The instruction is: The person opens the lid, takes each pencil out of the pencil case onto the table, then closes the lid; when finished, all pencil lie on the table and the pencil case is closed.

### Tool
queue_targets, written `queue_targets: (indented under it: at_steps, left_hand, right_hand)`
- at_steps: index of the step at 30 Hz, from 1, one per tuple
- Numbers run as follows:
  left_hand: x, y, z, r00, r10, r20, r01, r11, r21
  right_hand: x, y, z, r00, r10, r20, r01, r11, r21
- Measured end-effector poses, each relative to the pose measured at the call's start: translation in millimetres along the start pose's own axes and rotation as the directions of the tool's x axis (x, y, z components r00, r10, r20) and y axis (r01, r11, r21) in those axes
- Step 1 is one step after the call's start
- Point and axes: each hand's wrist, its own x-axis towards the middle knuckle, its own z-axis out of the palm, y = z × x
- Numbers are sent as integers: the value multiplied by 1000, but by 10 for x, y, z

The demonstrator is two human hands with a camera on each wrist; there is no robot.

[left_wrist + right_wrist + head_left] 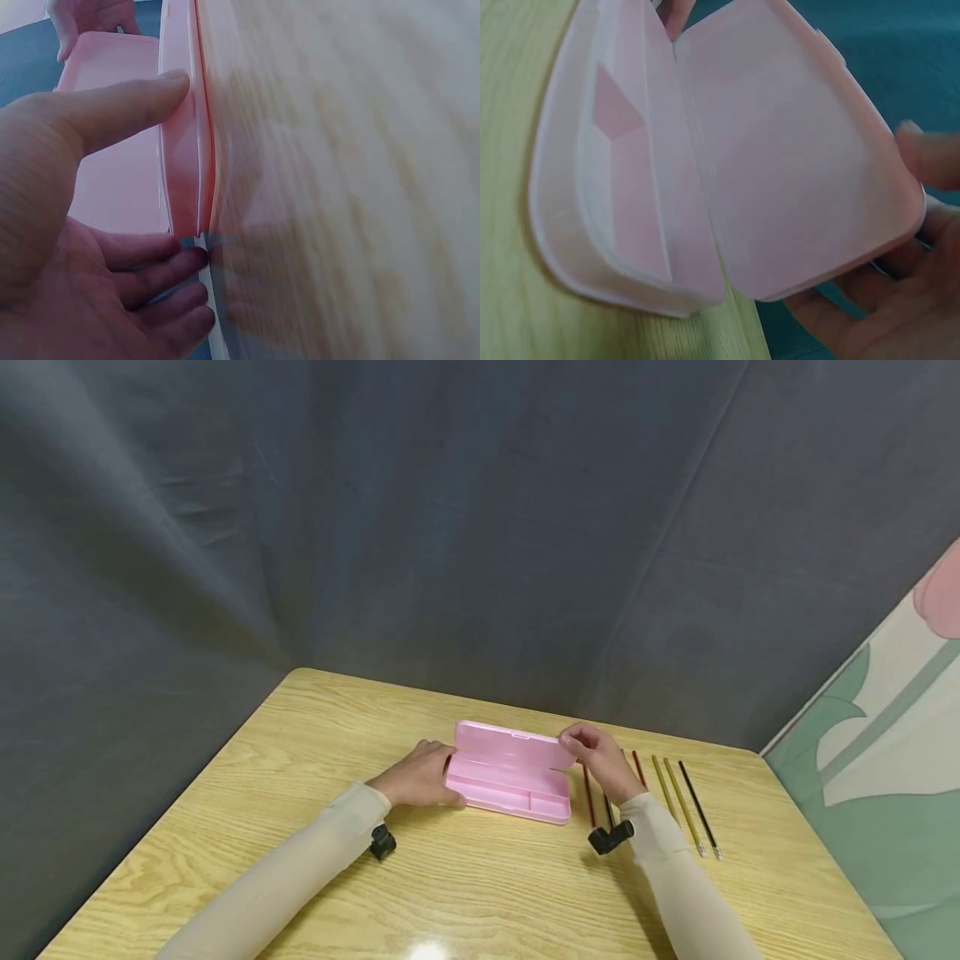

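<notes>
A pink plastic pencil case (491,797) rests on the table with its lid (504,744) raised at the back. Inside the tray, a small divider (619,105) shows in the right wrist view. My left hand (422,776) grips the case's left end, the thumb (142,105) along the front wall and the other fingers curled around the end. With thumb and fingers, my right hand (602,763) pinches the upper right corner of the lid. The right fingers behind the lid are partly hidden.
Right of the case lie several pencils: a red pencil (589,797) close beside it, a yellow pencil (684,806) and a black pencil (700,807) farther out. My right forearm passes over some of them. A dark curtain (480,527) hangs behind the wooden table (315,727).
</notes>
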Motion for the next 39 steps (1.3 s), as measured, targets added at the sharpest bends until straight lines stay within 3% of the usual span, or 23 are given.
queue_targets:
  at_steps: [4, 7, 10, 15, 19, 23, 27, 39]
  left_hand:
    - [-14, -20, -16, 998, -68, 14, 68, 997, -22]
    - [-33, -29, -49, 997, -79, 27, 81, 994, -76]
    - [-51, -12, -90, 999, -18, 30, 21, 993, -113]
    - [-88, 67, -127, 989, 114, 98, -114, 993, -2]
    - [-106, 108, -97, 976, 149, 161, -167, 980, 106]
    - [-111, 133, -64, 978, 146, 149, -168, 975, 146]
    - [-121, 168, -58, 976, 146, 162, -174, 969, 174]
    - [-121, 214, -38, 973, 128, 193, -182, 938, 296]
  right_hand:
    - [-107, -1, -1, 989, -71, 129, 77, 996, -38]
    - [-183, 11, 15, 967, -115, 228, 132, 990, -58]
    - [-241, 35, 40, 942, -125, 311, 171, 977, -125]
    - [-318, 34, 105, 912, -100, 399, 239, 918, -317]
    - [-354, 29, 186, 915, -88, 394, 268, 863, -429]
    - [-361, 77, 276, 928, -117, 354, 295, 811, -504]
    - [-370, 91, 327, 928, -153, 340, 328, 768, -550]
    - [-408, 65, 326, 896, -253, 365, 428, 711, -559]
